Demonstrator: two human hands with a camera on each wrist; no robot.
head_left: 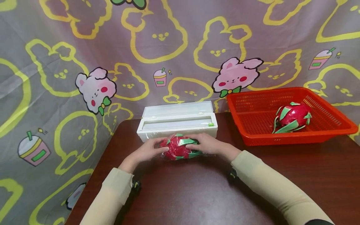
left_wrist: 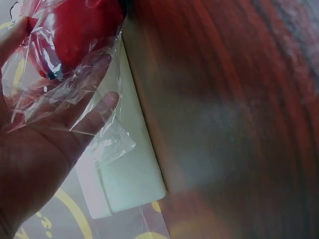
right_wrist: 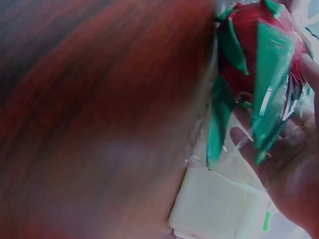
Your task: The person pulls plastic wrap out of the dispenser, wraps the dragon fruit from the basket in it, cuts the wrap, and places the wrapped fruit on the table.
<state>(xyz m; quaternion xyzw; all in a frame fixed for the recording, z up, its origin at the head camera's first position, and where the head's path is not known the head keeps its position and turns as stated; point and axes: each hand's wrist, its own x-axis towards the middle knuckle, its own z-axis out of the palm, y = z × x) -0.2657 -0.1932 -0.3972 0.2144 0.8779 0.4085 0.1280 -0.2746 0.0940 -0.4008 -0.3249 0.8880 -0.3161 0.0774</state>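
A red dragon fruit [head_left: 177, 149] with green scales, apparently an artificial one, is between my two hands above the table. Clear plastic film [left_wrist: 117, 142] covers it, and loose folds stick out at both ends. My left hand [head_left: 148, 150] holds the left end through the film, thumb on the near side and fingers beneath. At the leafy end, my right hand [head_left: 207, 144] grips the fruit, its fingers partly behind the green leaves [right_wrist: 271, 74]. Just behind stands a white cling film box [head_left: 177, 132] with its lid raised and a roll inside.
To the right, an orange-red plastic basket [head_left: 281, 140] holds another dragon fruit [head_left: 295, 115]. The dark brown wooden table [head_left: 185, 193] stretches toward me. A patterned curtain [head_left: 180, 40] hangs behind and along the left.
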